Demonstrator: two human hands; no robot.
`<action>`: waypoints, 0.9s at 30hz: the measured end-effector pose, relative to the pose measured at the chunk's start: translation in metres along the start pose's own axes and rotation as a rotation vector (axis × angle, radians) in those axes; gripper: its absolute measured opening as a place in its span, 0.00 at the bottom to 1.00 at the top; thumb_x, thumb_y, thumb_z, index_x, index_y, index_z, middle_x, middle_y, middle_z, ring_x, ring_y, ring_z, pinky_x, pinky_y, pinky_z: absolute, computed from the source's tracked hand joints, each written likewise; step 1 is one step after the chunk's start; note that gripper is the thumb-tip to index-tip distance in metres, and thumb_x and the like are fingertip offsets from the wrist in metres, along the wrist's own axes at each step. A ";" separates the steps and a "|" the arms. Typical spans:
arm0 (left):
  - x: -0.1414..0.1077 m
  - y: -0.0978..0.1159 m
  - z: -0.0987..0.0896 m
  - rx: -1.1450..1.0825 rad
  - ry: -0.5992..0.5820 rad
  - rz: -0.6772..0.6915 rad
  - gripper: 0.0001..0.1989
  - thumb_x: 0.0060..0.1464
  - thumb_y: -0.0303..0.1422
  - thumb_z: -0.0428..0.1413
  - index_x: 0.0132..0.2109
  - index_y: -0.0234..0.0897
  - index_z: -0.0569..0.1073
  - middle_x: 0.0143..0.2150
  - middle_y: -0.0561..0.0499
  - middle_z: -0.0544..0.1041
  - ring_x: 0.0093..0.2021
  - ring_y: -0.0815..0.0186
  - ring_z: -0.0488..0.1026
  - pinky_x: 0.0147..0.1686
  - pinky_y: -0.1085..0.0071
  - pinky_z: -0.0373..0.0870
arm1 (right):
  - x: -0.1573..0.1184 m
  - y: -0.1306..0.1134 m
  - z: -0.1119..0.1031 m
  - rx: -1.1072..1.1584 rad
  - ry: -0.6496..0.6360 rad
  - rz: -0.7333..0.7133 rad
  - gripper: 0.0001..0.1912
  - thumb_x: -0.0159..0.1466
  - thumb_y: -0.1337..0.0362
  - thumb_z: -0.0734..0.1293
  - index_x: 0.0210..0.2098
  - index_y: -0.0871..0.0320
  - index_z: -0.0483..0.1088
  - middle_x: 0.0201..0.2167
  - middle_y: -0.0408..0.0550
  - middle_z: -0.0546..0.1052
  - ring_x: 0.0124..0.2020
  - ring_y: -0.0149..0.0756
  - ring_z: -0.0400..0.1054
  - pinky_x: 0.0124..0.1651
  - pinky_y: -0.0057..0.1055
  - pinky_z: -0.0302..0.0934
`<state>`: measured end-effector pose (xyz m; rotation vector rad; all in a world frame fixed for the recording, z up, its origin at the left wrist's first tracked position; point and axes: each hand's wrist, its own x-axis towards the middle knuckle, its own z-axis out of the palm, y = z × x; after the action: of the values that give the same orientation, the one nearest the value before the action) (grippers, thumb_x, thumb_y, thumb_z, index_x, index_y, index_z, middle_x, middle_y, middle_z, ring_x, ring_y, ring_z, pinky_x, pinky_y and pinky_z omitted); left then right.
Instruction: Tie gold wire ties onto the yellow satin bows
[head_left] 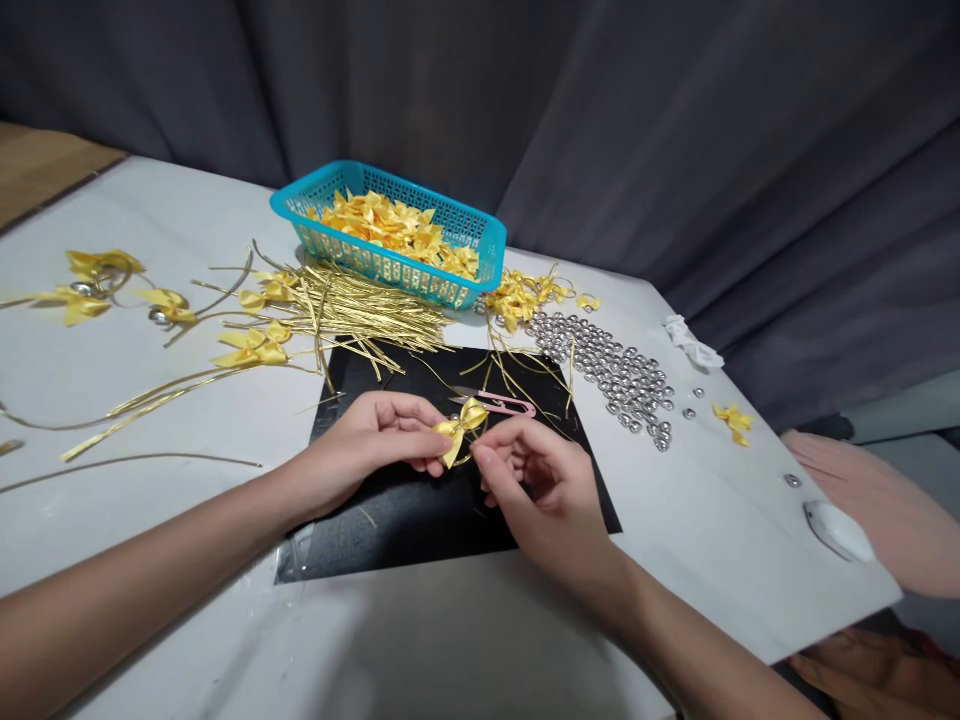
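Pinched in the fingers of my left hand (390, 435) is a yellow ribbon bow (463, 425), held above a black mat (420, 510). My right hand (544, 480) is closed, its thumb and forefinger gripping a thin gold cord (469, 460) that curves round at the bow's lower edge. Just behind the bow lies a pair of pink-handled thread snips (510, 405), blades pointing left. What the other fingers of each hand touch is partly hidden.
A turquoise basket (491, 245) of yellow bows stands at the back. Before it lies a heap of gold cords (367, 310). Silver beads (622, 375) spread to the right, near a white computer mouse (838, 530). Finished-looking bows (255, 345) with cords lie left.
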<state>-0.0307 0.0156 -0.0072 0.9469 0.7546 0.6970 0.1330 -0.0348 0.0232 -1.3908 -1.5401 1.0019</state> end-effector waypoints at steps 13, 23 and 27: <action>0.000 0.000 -0.001 0.003 -0.014 -0.001 0.02 0.43 0.26 0.62 0.28 0.33 0.77 0.20 0.55 0.77 0.21 0.77 0.70 0.24 0.84 0.64 | 0.001 0.008 0.000 -0.047 -0.005 -0.051 0.06 0.59 0.67 0.61 0.25 0.60 0.64 0.17 0.39 0.63 0.16 0.23 0.55 0.18 0.21 0.51; 0.001 -0.001 -0.001 -0.015 -0.032 0.004 0.01 0.44 0.26 0.62 0.28 0.33 0.77 0.20 0.55 0.77 0.21 0.78 0.70 0.24 0.85 0.64 | 0.000 0.006 0.001 -0.067 0.006 -0.052 0.07 0.58 0.67 0.61 0.24 0.60 0.64 0.17 0.39 0.62 0.16 0.22 0.54 0.18 0.20 0.50; 0.001 -0.001 -0.001 -0.018 -0.037 0.000 0.01 0.44 0.26 0.62 0.28 0.33 0.77 0.20 0.55 0.77 0.21 0.77 0.71 0.24 0.85 0.65 | -0.001 0.007 0.002 -0.054 0.007 -0.080 0.07 0.59 0.67 0.61 0.25 0.60 0.64 0.17 0.39 0.62 0.16 0.22 0.54 0.18 0.20 0.50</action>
<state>-0.0305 0.0160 -0.0086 0.9415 0.7151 0.6837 0.1333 -0.0351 0.0157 -1.3571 -1.6158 0.9116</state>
